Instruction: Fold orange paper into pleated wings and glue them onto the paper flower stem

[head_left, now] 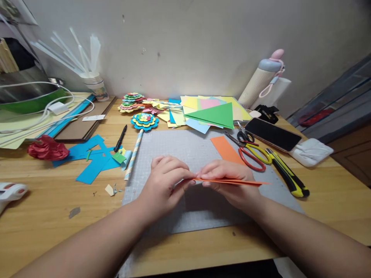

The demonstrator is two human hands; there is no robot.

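Note:
Both hands meet above a grey cutting mat (179, 146), holding a folded piece of orange paper (236, 181) seen almost edge-on. My left hand (168, 179) pinches the paper's left end between thumb and fingers. My right hand (228, 179) grips it a little further right, and the layered edges stick out to the right past that hand. On the mat behind my right hand lies an orange paper strip (226, 148), partly covered by the hand. Scissors with red and yellow handles (251, 152) and a yellow-black utility knife (286, 173) lie to the right.
Layered paper flowers (145, 121) and a pile of coloured paper (211, 112) lie at the back. Blue paper strips (92, 164), a black pen (121, 138) and crumpled red paper (48, 148) are on the left. A phone (274, 133) and a bottle (259, 81) stand right.

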